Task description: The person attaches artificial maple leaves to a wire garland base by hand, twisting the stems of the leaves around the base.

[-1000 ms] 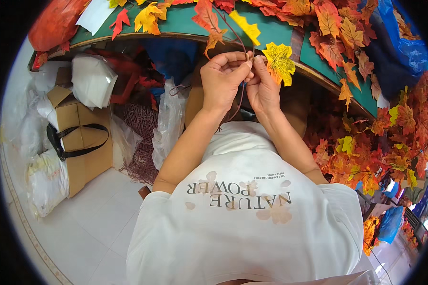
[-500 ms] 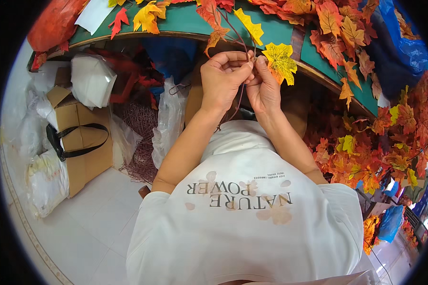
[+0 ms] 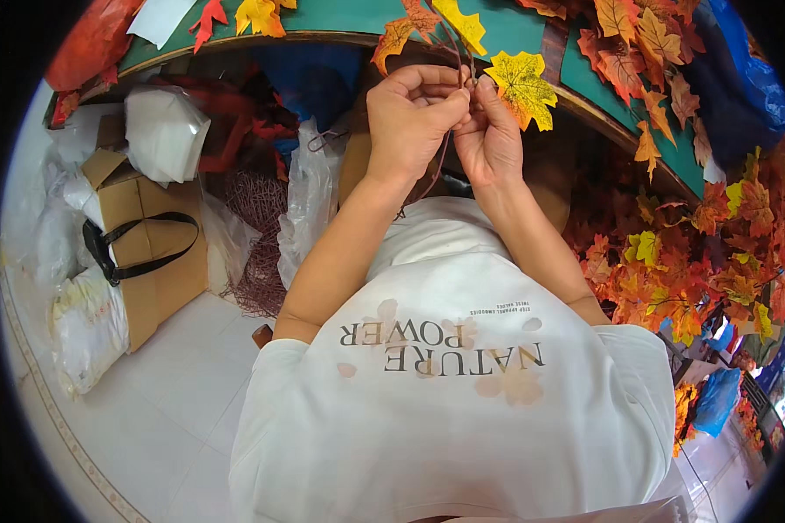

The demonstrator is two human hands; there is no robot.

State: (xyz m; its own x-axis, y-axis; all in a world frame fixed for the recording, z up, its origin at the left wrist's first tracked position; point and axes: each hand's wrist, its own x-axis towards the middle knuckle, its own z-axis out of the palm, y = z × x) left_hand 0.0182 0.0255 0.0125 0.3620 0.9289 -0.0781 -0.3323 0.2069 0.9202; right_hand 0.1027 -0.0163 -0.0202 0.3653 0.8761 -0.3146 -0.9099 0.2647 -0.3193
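Note:
Both of my hands meet at the near edge of the green table [image 3: 340,19]. My left hand [image 3: 412,118] is closed in a pinch on a thin brown vine stem [image 3: 440,166], whose tail hangs below the fingers. Close against it, my right hand [image 3: 493,139] pinches the stem of an artificial maple leaf [image 3: 522,87], yellow with an orange lower edge. Above the fingers the stems rise side by side. An orange leaf [image 3: 403,37] and another yellow leaf [image 3: 462,24] sit over the table near them. The exact spot where the stems touch is hidden by my fingertips.
Piles of orange and red leaves [image 3: 624,65] lie on the table's right, more [image 3: 672,270] hang below. At left stand a cardboard box [image 3: 161,253] with a black strap, clear plastic bags [image 3: 305,209] and a tangle of brown stems [image 3: 257,240]. A white paper [image 3: 160,19] lies upper left.
The view has shifted a little, so the table sits higher in the picture. My hands keep their pinch on the stems, with the yellow leaf still beside the right fingers.

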